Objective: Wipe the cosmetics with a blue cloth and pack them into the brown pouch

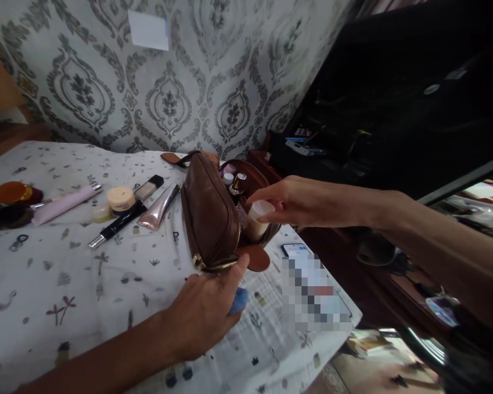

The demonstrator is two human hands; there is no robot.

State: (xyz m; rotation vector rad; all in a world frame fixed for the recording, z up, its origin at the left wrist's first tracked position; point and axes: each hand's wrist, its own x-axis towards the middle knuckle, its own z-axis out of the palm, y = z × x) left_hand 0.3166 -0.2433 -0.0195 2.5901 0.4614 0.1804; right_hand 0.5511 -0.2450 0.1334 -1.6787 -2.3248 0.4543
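A brown zippered cosmetics bag (207, 210) stands unzipped on the cloth, its mouth facing right. My right hand (273, 200) grips a small pale bottle (254, 229) with a whitish cap at the bag's opening; its lower part is hidden inside. My left hand (207, 309) is at the bag's near end, its index finger touching the brown leather tab (258, 259). Between that finger and the thumb sits a soft blue sponge (239, 301), partly covered by the hand. Several small containers, among them a silver-capped bottle (239, 183), show within the bag.
On the patterned cloth (107, 317) to the left lie a pink tube (66, 205), a cream-lidded jar (121, 200), a black stick (117, 225), a rose tube (159, 207) and an amber-lidded jar (14, 192). A phone (316, 284) rests near the table's right edge.
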